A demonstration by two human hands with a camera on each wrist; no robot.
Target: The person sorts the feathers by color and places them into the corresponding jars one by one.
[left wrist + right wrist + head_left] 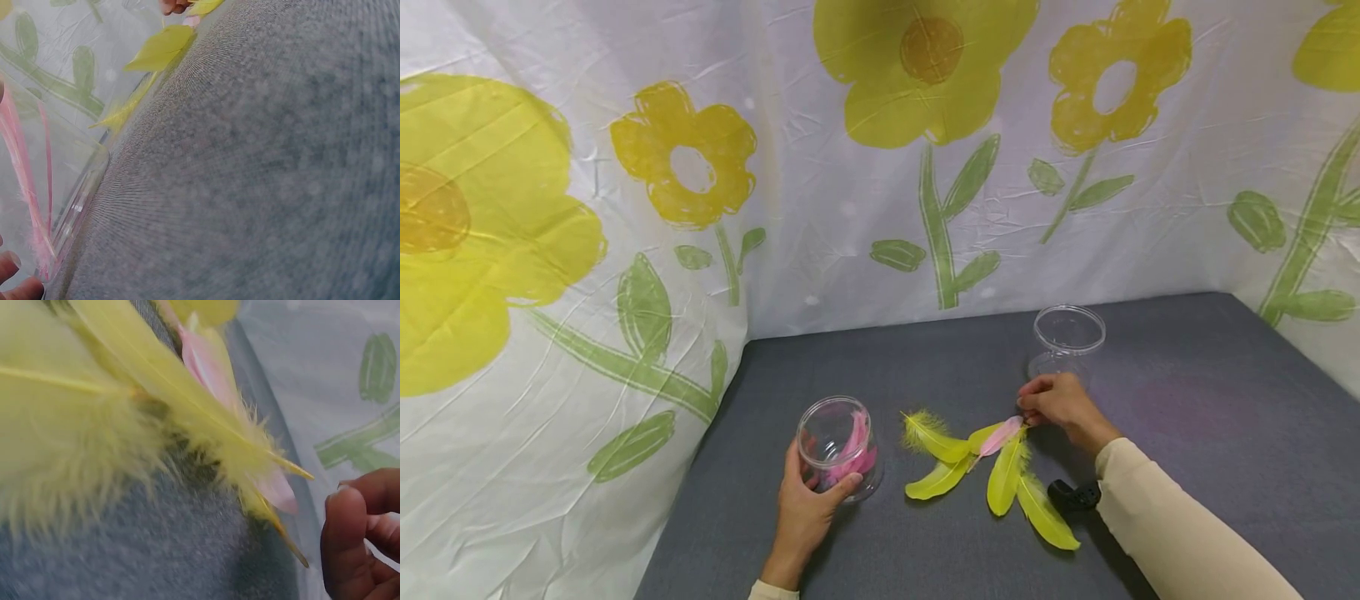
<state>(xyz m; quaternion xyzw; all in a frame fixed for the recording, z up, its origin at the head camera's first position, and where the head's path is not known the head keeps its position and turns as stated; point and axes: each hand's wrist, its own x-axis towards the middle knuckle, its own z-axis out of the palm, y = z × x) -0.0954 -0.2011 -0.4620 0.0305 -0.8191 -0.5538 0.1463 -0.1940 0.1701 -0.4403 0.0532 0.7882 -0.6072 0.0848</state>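
My left hand grips a clear plastic jar from its near left side, thumb along the front. Pink feathers lie inside it; in the left wrist view, pink feathers lean against the clear wall. Over the loose feathers' right end hovers my right hand. A pale pink feather lies among several yellow feathers on the cloth. In the right wrist view, the right hand has thumb and forefinger bent close together, apart from the yellow quills, with nothing visible between them.
A second clear jar stands just behind the right hand. Dark grey cloth covers the table. A white curtain with printed flowers hangs behind and at the sides. A black device sits at the right wrist.
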